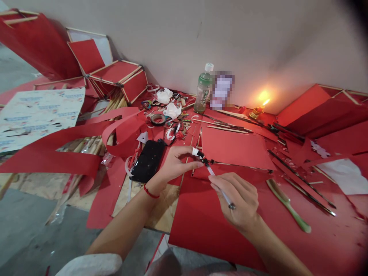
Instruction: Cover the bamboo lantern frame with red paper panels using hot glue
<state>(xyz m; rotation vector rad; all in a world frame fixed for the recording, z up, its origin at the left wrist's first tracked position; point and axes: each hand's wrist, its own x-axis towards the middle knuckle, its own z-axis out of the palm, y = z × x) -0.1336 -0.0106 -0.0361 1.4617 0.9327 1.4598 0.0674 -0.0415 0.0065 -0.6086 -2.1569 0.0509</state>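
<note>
My left hand (176,163) pinches at the dark, knotted corner of a stick frame covered in red paper (235,145). White wrap and a black covering sit on the tip of its index finger. In my right hand (238,195) is a slim white pen-like tool (226,197) with a dark rear end. Its front end meets the frame's blackened corner, where the exact contact is too small to make out. Under the frame and my right hand lies a large red sheet (198,226). A black phone (148,161) rests left of my left hand.
A lit candle (258,111) burns near the wall, close to thin sticks and red paper. Beside a blurred-out upright item stands a bottle (203,88). A green comb (289,205) lies right. Tape (158,119) and scraps fill the middle. Red-covered frames (120,74) stand left.
</note>
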